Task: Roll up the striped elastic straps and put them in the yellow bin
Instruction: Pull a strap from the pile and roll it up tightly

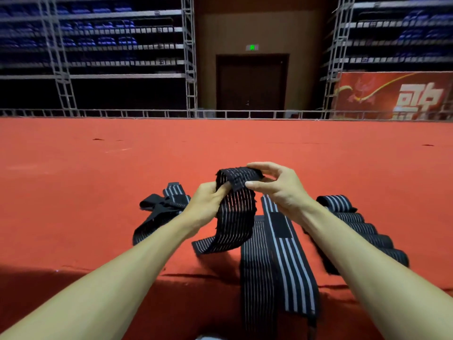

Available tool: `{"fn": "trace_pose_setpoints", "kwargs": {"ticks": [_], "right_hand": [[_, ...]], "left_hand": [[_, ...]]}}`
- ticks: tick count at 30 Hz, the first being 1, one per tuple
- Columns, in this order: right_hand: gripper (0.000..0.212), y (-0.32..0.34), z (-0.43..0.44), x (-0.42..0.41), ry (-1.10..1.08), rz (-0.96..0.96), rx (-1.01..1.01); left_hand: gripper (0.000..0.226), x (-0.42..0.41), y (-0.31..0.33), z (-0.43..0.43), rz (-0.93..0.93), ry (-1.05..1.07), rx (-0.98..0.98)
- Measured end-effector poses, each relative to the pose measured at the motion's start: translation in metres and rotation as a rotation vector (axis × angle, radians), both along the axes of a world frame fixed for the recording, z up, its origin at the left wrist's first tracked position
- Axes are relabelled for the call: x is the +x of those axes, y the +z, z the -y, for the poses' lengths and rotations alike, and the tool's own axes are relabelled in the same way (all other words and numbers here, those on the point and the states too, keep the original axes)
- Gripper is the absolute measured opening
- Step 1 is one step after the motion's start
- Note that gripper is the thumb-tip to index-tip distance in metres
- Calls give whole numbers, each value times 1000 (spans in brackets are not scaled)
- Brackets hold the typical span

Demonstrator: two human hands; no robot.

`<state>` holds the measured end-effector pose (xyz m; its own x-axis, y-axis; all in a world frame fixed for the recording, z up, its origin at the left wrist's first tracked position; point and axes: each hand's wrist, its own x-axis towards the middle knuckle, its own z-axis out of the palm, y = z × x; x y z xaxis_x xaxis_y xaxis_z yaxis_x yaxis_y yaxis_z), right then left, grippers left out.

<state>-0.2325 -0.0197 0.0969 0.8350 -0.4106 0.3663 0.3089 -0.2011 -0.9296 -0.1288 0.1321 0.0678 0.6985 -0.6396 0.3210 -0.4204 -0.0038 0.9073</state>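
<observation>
A black elastic strap with thin white stripes (236, 217) is lifted above the red carpet, its top end folded over. My left hand (208, 204) grips its left edge, fingers curled under the fold. My right hand (277, 187) pinches the folded top end from the right. The strap's tail hangs down to the carpet. Two long straps (277, 266) lie flat beneath, running toward me. A crumpled strap (159, 209) lies at the left, and a wavy folded strap (360, 229) lies partly under my right forearm. No yellow bin is in view.
The straps lie on a raised red-carpeted platform (98, 168) whose near edge steps down just in front of me. Metal truss rails (147, 114) line the far edge, with a dark door (252, 84) and a red banner (397, 94) beyond.
</observation>
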Motion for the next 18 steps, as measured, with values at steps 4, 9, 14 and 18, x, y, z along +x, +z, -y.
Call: {"fn": "trace_pose_setpoints", "kwargs": {"ticks": [4, 9, 14, 18], "right_hand": [[30, 7, -9, 6, -240, 69, -76], [19, 25, -15, 11, -206, 173, 144], [8, 47, -24, 3, -129, 399, 442], [13, 47, -24, -1, -142, 371, 415]], "left_hand": [[47, -6, 16, -6, -107, -66, 24], [39, -7, 39, -15, -179, -206, 35], [20, -19, 41, -30, -94, -309, 144], [22, -27, 56, -36, -261, -332, -9]]}}
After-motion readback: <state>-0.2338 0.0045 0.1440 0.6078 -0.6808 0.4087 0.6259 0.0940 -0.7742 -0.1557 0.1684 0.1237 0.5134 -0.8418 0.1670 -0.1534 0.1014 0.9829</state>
